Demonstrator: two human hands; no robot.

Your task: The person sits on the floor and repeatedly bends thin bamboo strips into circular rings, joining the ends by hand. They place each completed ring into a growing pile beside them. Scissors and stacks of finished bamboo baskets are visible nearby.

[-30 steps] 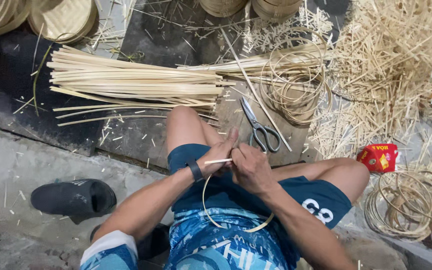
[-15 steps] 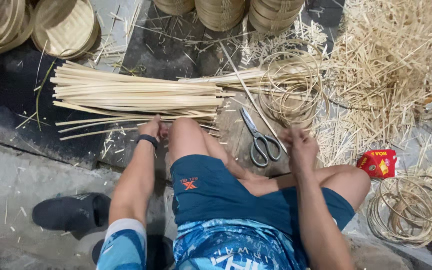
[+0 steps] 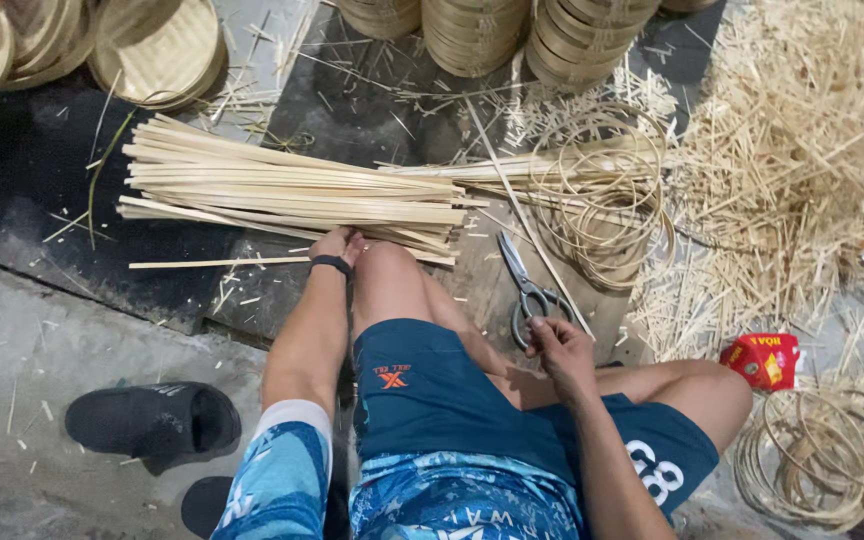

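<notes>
**While One Hand Picks a Strip, Blades Lie Close**

As the left hand reaches into the bamboo strips, fingers curled on one, grip hidden behind the knee, the right hand rests loosely closed just beside the scissors. Risky, I'd say: splintered edges could cut fingers, and a tugged strip might scatter the bundle.

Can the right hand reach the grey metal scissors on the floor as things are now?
Probably yes. The right hand lies right beside the handles of the grey metal scissors, and nothing lies between them; only a thin bamboo strip runs alongside.
</notes>
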